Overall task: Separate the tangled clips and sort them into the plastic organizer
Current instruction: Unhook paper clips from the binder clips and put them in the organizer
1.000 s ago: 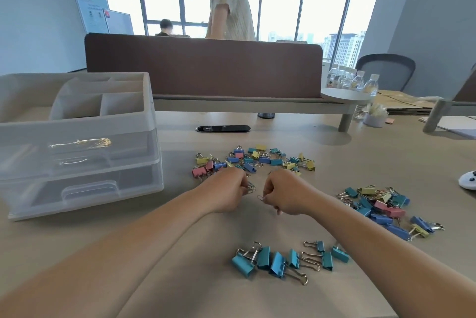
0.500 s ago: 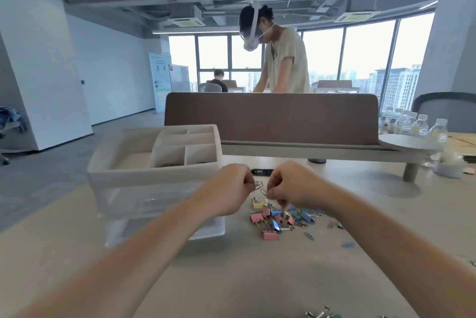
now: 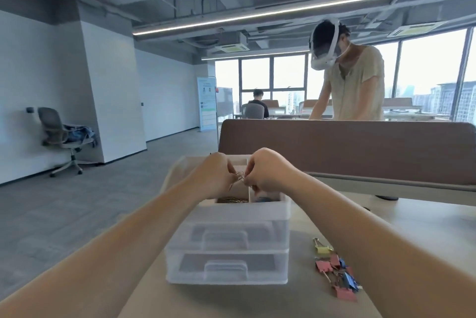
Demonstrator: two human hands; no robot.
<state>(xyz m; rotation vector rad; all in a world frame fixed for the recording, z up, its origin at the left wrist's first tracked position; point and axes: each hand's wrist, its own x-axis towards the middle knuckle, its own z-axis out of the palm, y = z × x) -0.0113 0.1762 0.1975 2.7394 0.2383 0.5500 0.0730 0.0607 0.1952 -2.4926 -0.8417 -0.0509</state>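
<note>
two-handed: left grip point(image 3: 215, 176) and right grip point(image 3: 269, 173) pinch tangled clips point(image 3: 239, 177) over organizer point(image 3: 226, 217) | i judge untangling | next: pull apart, drop in

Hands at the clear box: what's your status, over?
Left hand and right hand both pinch tangled clips. Clips held above plastic organizer, top tray. Nothing blocking; binder clips lie beside it.

One plastic organizer point(image 3: 231, 217) stands by the left edge of the tabletop point(image 3: 257, 302). It has two drawers, an upper drawer point(image 3: 226, 234) and a lower drawer point(image 3: 224, 265), and two front compartments point(image 3: 248, 194) show on top. Two grips, the left grip point(image 3: 213, 176) and the right grip point(image 3: 268, 173), pinch one tangle of wire clips point(image 3: 239, 176). Toward the right edge lie one yellow clip point(image 3: 323, 250), at least three pink clips point(image 3: 325, 265) and at least two blue clips point(image 3: 349, 280); the forearm point(image 3: 386, 253) hides any others.
</note>
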